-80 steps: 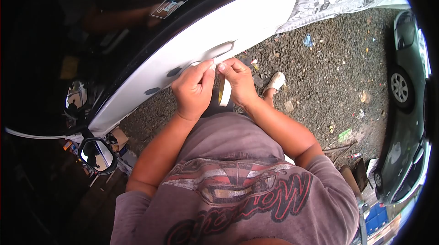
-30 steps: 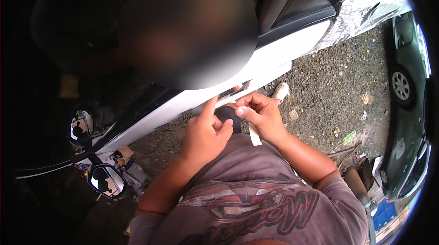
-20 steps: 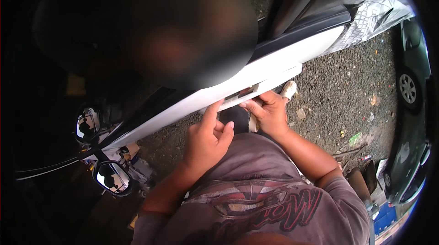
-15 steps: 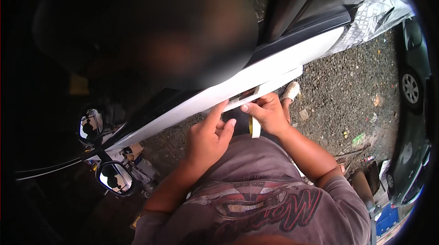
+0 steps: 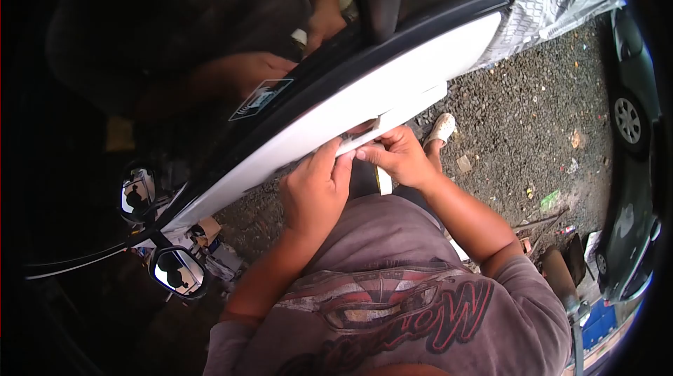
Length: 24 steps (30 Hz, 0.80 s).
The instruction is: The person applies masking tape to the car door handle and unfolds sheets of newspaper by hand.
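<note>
A white car door [image 5: 427, 67] runs diagonally in front of me, with a white door handle [image 5: 410, 113] standing out from its panel. My left hand [image 5: 315, 190] is closed, thumb and index finger pinched at the handle's left end. Close beside it, my right hand [image 5: 403, 160] is closed too, its thumb tip almost meeting the left thumb under the handle. From the right palm hangs a roll of masking tape [image 5: 383, 181], pale with a yellowish inside, partly covered by the fingers. Whether a strip lies along the handle is hard to make out.
Dark window glass [image 5: 196, 18] above the door reflects arms. Printed sheeting [image 5: 533, 11] covers the car's right end. A side mirror [image 5: 178, 272] sticks out at left. Gravel [image 5: 519, 109] lies below; a dark car [image 5: 631, 137] stands at right. My foot wears a pale clog [image 5: 443, 127].
My left fingers have closed from a spread pose into a pinch at the handle. The right hand has moved slightly left, nearer the left hand. The view has shifted a little.
</note>
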Motion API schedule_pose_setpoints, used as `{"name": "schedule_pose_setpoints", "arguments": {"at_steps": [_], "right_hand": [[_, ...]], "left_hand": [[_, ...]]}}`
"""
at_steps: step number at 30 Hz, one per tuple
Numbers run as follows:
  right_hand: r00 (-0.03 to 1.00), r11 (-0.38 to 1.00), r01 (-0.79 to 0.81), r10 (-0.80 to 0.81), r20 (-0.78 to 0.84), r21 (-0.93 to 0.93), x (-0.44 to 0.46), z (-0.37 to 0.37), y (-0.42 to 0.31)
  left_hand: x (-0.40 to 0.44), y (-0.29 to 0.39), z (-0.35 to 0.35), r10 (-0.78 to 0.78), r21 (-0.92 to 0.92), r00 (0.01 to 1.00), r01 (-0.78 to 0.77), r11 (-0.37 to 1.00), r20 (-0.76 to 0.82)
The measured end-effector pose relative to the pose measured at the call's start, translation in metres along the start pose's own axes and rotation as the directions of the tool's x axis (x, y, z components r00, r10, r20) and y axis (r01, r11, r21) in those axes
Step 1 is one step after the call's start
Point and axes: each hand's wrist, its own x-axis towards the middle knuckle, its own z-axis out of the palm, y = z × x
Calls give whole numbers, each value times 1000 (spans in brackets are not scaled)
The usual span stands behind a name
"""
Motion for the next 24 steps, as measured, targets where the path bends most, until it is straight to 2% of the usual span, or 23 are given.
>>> {"name": "schedule_pose_setpoints", "arguments": {"at_steps": [1, 4, 5, 9, 11, 13, 14, 15, 17, 18, 19, 21, 23, 24], "right_hand": [[995, 991, -96, 98, -11, 96, -4, 2, -13], [979, 960, -132, 165, -119, 248, -16, -3, -8], [980, 972, -133, 158, -119, 192, -21, -9, -10], [977, 923, -165, 200, -67, 346, -53, -10, -36], [975, 919, -218, 218, 38, 329, -75, -12, -51], [980, 978, -183, 175, 91, 99, -94, -13, -57], [978, 982, -168, 156, 141, 85, -100, -19, -60], [979, 984, -164, 152, 138, 75, -105, -18, -70], [993, 996, -68, 73, 98, -50, -113, -13, -96], [990, 993, -43, 57, 129, -113, -115, -17, -99], [990, 992, -38, 54, 133, -124, -122, -16, -102], [987, 954, 0, 48, 153, -298, -128, -11, -113], [985, 938, 31, 30, 168, -346, -133, -6, -121], [979, 900, 105, -18, 204, -424, -135, -5, -125]], "left_hand": [[1, -3, 3, 96, 72, 993, -92, 993, -64], [-1, -2, 5, 85, 74, 993, -79, 994, -79], [-2, 1, 5, 61, 79, 996, -56, 995, -67], [-1, 8, 12, 71, 135, 993, -58, 989, -96], [-5, 6, 20, 61, 129, 986, -41, 991, -153], [-10, 13, 21, -61, 27, 987, 66, 997, -151], [-15, 16, 23, -87, -62, 979, 77, 995, -182], [-22, 26, 21, -81, -69, 979, 70, 995, -187], [-41, 50, 15, -152, -345, 988, 137, 929, -16], [-49, 58, 15, -81, -476, 990, 127, 870, 117], [-57, 64, 17, -72, -555, 970, 193, 809, 232], [-63, 77, 22, 53, -729, 944, 214, 651, 324], [-61, 87, 22, 96, -717, 950, 155, 680, 297], [-60, 91, 20, 112, -685, 951, 123, 718, 288]]}}
